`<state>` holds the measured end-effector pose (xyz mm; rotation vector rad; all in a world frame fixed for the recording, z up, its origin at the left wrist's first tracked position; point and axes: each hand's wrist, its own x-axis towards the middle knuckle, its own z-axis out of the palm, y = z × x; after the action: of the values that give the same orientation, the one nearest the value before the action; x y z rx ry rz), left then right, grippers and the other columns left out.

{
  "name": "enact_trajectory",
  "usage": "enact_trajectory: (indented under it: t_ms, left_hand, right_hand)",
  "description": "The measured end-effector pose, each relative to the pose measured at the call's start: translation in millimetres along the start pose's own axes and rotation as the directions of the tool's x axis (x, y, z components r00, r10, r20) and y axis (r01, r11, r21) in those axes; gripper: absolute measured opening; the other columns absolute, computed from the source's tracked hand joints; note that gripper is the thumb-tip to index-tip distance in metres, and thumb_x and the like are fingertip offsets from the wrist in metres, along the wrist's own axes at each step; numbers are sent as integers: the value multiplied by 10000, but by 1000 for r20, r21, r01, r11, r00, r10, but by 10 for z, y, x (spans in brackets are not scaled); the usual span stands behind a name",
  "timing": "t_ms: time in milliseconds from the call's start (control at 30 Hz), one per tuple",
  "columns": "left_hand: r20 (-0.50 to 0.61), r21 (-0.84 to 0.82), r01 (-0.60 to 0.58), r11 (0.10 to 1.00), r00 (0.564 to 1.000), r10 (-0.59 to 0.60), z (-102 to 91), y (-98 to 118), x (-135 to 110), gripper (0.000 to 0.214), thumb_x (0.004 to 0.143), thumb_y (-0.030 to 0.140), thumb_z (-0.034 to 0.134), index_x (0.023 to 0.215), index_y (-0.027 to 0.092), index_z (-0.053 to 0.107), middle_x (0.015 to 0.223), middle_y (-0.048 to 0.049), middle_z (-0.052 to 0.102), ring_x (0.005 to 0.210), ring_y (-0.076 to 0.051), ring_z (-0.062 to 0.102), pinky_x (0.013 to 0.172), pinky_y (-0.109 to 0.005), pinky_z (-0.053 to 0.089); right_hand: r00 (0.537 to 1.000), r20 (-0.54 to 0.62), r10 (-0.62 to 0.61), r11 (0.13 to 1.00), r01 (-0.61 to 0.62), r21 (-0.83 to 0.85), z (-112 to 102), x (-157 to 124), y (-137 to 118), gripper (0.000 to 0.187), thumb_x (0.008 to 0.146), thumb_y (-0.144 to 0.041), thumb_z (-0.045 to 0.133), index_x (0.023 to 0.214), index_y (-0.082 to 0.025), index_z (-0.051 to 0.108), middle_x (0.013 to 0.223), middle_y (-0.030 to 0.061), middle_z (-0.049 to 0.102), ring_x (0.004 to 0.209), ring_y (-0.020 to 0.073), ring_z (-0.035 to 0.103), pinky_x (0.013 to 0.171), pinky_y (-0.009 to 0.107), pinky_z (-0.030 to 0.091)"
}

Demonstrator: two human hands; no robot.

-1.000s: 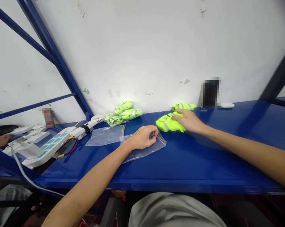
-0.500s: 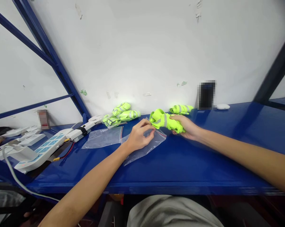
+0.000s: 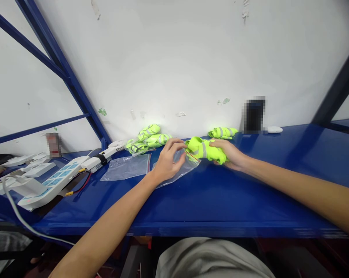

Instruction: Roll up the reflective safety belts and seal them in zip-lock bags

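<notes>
My right hand [image 3: 228,153] is closed around a rolled neon-yellow reflective vest [image 3: 205,150] with a silver-grey stripe. The near end of that roll meets the mouth of a clear zip bag [image 3: 178,173], which has a red line along its opening. My left hand [image 3: 170,160] grips the bag near its mouth, thumb and fingers curled close to the vest's end. How far the vest sits inside the bag I cannot tell. A second clear zip bag [image 3: 125,168] lies flat to the left.
Several rolled yellow vests [image 3: 158,139], some in clear plastic, lie against the wall. Another roll [image 3: 222,133] rests behind my right hand. Left are a power strip [image 3: 58,179], cables and a small white fan [image 3: 116,144]. A dark blurred object [image 3: 254,116] and a white case [image 3: 274,129] stand right.
My left hand has raised the bag's mouth against the vest's end. The vest roll has shifted slightly down and right, and the bag's lower part has drawn up off the table.
</notes>
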<state>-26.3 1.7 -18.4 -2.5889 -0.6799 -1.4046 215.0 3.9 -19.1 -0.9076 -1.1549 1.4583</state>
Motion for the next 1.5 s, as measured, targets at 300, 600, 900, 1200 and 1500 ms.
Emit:
enact_trajectory:
  t_ms: [300,600,900,1200,1500]
  left_hand:
    - [-109,34,-25,999,994,28,23,20,14,103,966,187,513,1048,212,571,1079,-69,584,1037,-173,591,903,-359,519]
    - [-103,18,27,999,994,-25,53,38,6,293,955,248,544,1231,244,447,1169,-88,541,1081,-185,556,852,-331,535]
    - [145,-243,358,902,932,-331,104,19,-9,459,982,458,467,1334,250,258,1236,-134,555,1024,-214,627,867,-394,520]
    - [111,-425,371,826,927,-359,136,-14,-29,353,956,504,504,928,254,256,941,-6,441,798,-114,493,650,-234,431]
    - [13,-299,257,919,964,-265,10,-60,-1,361,967,499,481,1206,228,486,1072,-65,568,942,-177,550,821,-314,460]
  right_hand:
    - [992,59,116,981,-123,150,100,-80,-25,98,890,-240,509,822,-192,561,589,13,573,433,114,474,356,204,398]
    - [975,87,205,943,-221,250,254,-204,-45,149,936,-242,466,886,-170,587,628,29,601,454,119,525,398,211,450]
    - [973,94,212,938,-230,260,277,-253,-65,150,942,-263,458,921,-176,578,659,45,633,453,124,539,393,210,458]
    - [974,113,194,943,-217,251,282,-256,-76,185,947,-265,441,876,-168,581,609,41,625,424,129,543,368,211,451]
    - [973,139,185,942,-216,258,218,-192,-67,179,934,-235,456,858,-141,588,598,51,629,422,141,559,363,225,472]
